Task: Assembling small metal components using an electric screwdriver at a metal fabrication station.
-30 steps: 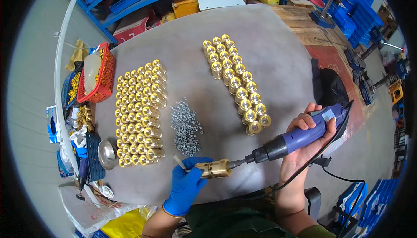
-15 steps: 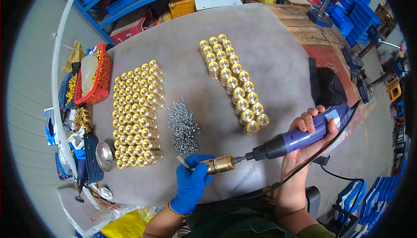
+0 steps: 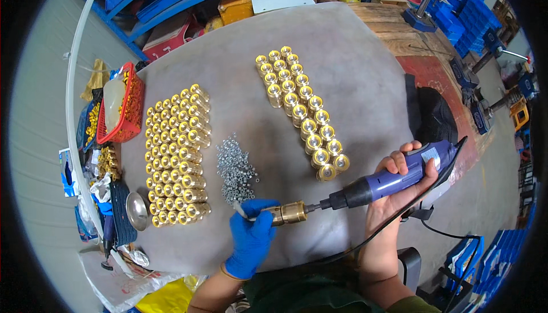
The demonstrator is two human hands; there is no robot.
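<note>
My left hand (image 3: 251, 237), in a blue glove, is closed round a brass cylindrical fitting (image 3: 293, 212). The fitting lies sideways, its open end toward the right. From the same hand sticks out a thin pale rod (image 3: 240, 210); its lower part is hidden by the fingers. My bare right hand (image 3: 406, 176) grips a purple electric screwdriver (image 3: 394, 179). The screwdriver's bit (image 3: 315, 206) reaches the fitting's open end; how deep it goes cannot be seen. Just beyond the left hand lies a pile of small metal nuts (image 3: 235, 170) on the grey tabletop (image 3: 234, 73).
Rows of brass fittings (image 3: 177, 159) stand at the left; a narrower block of fittings (image 3: 297, 102) stands right of centre. A red basket (image 3: 135, 104) and a metal bowl (image 3: 136, 210) sit along the left edge. The screwdriver's black cord (image 3: 371, 240) runs beside my right forearm.
The table and everything on it have shifted slightly left in view. Both hands keep the same hold, with the screwdriver bit still at the fitting.
</note>
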